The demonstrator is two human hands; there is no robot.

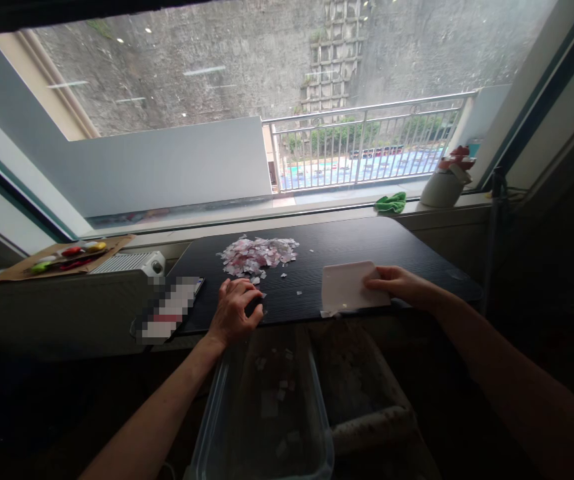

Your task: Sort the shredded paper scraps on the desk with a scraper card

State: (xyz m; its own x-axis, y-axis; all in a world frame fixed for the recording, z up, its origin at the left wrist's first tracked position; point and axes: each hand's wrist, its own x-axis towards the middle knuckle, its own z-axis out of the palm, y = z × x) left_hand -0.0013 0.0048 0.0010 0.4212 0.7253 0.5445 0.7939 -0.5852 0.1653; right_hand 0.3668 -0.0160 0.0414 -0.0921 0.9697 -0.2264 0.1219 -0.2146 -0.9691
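A loose pile of small whitish and pinkish scraps lies on the dark tabletop. Just in front of it my left hand rests at the table's near edge, fingers curled and thumb apart, with no held thing visible. My right hand grips the right side of a pale, flat rectangular piece with rounded corners, near the front edge of the table. A few scraps touch its lower left corner. Below the edge stands a clear plastic bin with several pale scraps inside.
A phone, partly blurred out, lies at the table's left edge. Right of the bin is a stained, open container. Along the window are a radiator, a green cloth and a pale jug. Single scraps dot the tabletop.
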